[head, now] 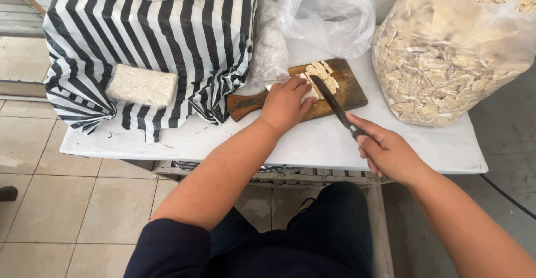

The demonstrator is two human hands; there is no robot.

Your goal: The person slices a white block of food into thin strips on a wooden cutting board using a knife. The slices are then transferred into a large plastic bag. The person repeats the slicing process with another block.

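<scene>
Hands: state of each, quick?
Left hand: pressed down on the pale block on the cutting board.
Right hand: closed around the knife.

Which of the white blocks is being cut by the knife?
The pale white block on the brown wooden cutting board, pinned under the left hand. The right hand holds the knife against it; the other blocks lie on the striped bag, untouched.

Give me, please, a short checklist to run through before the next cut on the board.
1. Left hand pressing on the pale block: ok.
2. Right hand closed on the knife handle: ok.
3. Blade over the wooden cutting board, tip at the block: ok.
4. Left fingertips away from the edge: cannot tell, very close.
5. Cut slices lying on the board beyond the blade: ok.
6. Board flat on the white table: ok.
</scene>
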